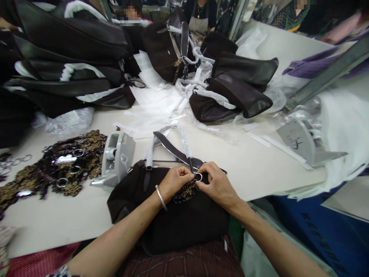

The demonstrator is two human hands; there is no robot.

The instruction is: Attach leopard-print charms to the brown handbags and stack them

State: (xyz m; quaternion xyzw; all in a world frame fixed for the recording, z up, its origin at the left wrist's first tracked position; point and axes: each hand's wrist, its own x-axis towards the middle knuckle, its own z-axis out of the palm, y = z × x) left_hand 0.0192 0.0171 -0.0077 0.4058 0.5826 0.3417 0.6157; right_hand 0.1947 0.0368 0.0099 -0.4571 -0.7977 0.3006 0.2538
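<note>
A grey stand (298, 142), apparently a tape dispenser, sits on the table's (230, 163) right; purple fabric (311, 66) lies beyond.

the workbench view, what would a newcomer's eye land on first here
Probably the two bare hands, left and right, meeting at a shiny metal ring on the dark handbag at the near edge of the bench. Next, perhaps, the heap of leopard-patterned pieces with metal rings to the left, and the tall stack of dark bags behind it, their handles wrapped in white.
</note>
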